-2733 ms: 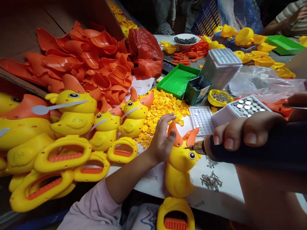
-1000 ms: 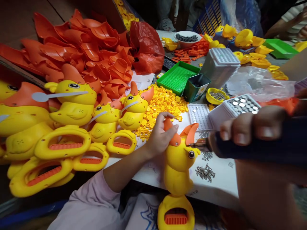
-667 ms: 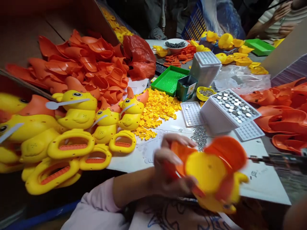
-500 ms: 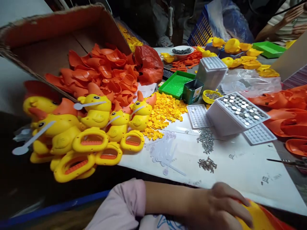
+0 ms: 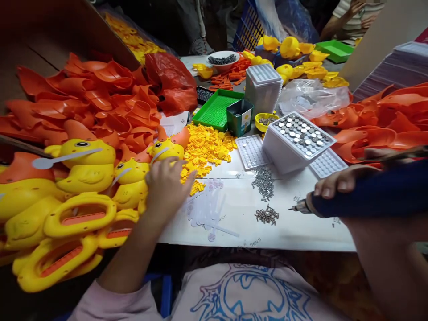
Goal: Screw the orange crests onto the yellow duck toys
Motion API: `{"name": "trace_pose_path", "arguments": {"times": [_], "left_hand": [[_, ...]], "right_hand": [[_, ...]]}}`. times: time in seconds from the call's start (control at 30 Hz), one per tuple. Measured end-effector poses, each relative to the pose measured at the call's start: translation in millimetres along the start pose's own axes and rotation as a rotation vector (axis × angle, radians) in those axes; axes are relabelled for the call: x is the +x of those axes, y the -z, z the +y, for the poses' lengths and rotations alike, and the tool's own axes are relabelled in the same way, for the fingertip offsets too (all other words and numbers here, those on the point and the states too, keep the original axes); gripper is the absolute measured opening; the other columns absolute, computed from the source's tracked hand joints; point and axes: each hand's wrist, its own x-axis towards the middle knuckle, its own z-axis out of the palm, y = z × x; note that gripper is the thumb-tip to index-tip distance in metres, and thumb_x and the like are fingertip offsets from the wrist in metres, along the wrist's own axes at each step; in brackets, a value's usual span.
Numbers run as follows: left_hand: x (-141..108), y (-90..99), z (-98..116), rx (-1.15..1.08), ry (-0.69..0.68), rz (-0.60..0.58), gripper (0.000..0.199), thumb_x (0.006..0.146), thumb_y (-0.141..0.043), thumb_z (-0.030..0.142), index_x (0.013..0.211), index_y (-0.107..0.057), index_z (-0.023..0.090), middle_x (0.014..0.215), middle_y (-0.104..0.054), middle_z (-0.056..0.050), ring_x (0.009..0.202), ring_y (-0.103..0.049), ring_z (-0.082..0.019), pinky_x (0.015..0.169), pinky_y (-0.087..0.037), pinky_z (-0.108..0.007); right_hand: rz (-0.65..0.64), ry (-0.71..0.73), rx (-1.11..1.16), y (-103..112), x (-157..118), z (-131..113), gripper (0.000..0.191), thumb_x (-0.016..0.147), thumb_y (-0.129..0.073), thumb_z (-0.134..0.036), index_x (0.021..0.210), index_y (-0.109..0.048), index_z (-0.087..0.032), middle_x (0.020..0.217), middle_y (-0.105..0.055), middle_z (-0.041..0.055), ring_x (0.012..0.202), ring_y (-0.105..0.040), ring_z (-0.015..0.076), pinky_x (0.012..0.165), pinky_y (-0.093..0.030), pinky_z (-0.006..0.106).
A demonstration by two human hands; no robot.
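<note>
My left hand (image 5: 169,189) is in front of a small yellow toy duck (image 5: 167,149) with an orange cap and a pale plastic strip across its face. The thumb stands apart from the fingers, and the hand covers the duck's body; whether they touch I cannot tell. At the right, my right hand (image 5: 339,183) is wrapped round a dark blue electric screwdriver (image 5: 361,191), its bit pointing left over the table. Near the bit lie a heap of brown screws (image 5: 266,215) and a heap of silver screws (image 5: 263,183). Clear plastic strips (image 5: 205,207) lie right of my left hand.
More ducks with ring handles (image 5: 80,216) crowd the left, before orange caps (image 5: 113,93) in a cardboard box. Small yellow parts (image 5: 207,147), a green tray (image 5: 219,109) and a stacked white tray of silver discs (image 5: 301,136) stand mid-table. Another person's arm (image 5: 339,22) shows at back right.
My left hand has left the yellow and orange thing at lower right and reached over to the ducks. My right hand has come into view with the electric screwdriver. The view has shifted right.
</note>
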Motion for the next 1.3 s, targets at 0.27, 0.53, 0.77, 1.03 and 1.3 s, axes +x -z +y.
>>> {"name": "trace_pose_path", "arguments": {"times": [0.27, 0.53, 0.77, 1.03, 1.3], "left_hand": [[13.3, -3.3, -33.9, 0.172, 0.299, -0.251, 0.084, 0.081, -0.064, 0.05, 0.144, -0.026, 0.01, 0.132, -0.048, -0.025, 0.115, -0.054, -0.046, 0.091, -0.046, -0.056], [0.4, -0.3, -25.6, 0.025, 0.285, 0.0, 0.078, 0.077, -0.07, 0.041, 0.143, -0.033, 0.019, 0.131, -0.049, -0.018, 0.121, -0.051, -0.043, 0.1, -0.043, -0.06], [-32.4, 7.1, 24.2, -0.203, -0.089, 0.056, 0.079, 0.075, -0.075, 0.042, 0.137, -0.031, 0.023, 0.123, -0.052, -0.014, 0.115, -0.056, -0.035, 0.096, -0.05, -0.052], [-64.6, -27.1, 67.8, -0.337, -0.234, -0.087, 0.068, 0.071, -0.08, 0.039, 0.119, -0.034, 0.023, 0.118, -0.05, -0.012, 0.105, -0.056, -0.029, 0.088, -0.053, -0.047], [-78.3, -23.6, 79.6, -0.18, -0.191, 0.019, 0.058, 0.072, -0.077, 0.049, 0.107, -0.045, 0.017, 0.113, -0.051, -0.016, 0.097, -0.051, -0.031, 0.082, -0.047, -0.048]], "right_hand": [[-0.089, 0.026, 0.017, -43.3, 12.5, 25.8, 0.056, 0.068, -0.071, -0.059, 0.108, -0.07, -0.021, 0.066, -0.069, 0.005, 0.058, -0.063, 0.0225, 0.056, -0.053, 0.038], [-0.07, 0.029, 0.042, -36.8, 5.6, 44.9, 0.059, 0.069, -0.069, -0.064, 0.111, -0.068, -0.022, 0.07, -0.068, 0.0033, 0.061, -0.063, 0.0212, 0.06, -0.052, 0.037], [-0.052, 0.031, 0.039, -39.1, 6.0, 52.4, 0.053, 0.069, -0.07, -0.061, 0.109, -0.068, -0.026, 0.07, -0.067, 0.0032, 0.059, -0.061, 0.0224, 0.056, -0.05, 0.039], [-0.041, 0.086, 0.013, -34.5, 6.9, 45.8, 0.052, 0.072, -0.066, -0.063, 0.108, -0.067, -0.027, 0.07, -0.068, 0.0025, 0.058, -0.062, 0.0231, 0.058, -0.052, 0.04], [0.04, 0.103, -0.035, -39.9, 10.2, 28.3, 0.059, 0.069, -0.057, -0.079, 0.098, -0.069, -0.029, 0.065, -0.064, 0.0016, 0.052, -0.059, 0.0233, 0.049, -0.052, 0.043]]}}
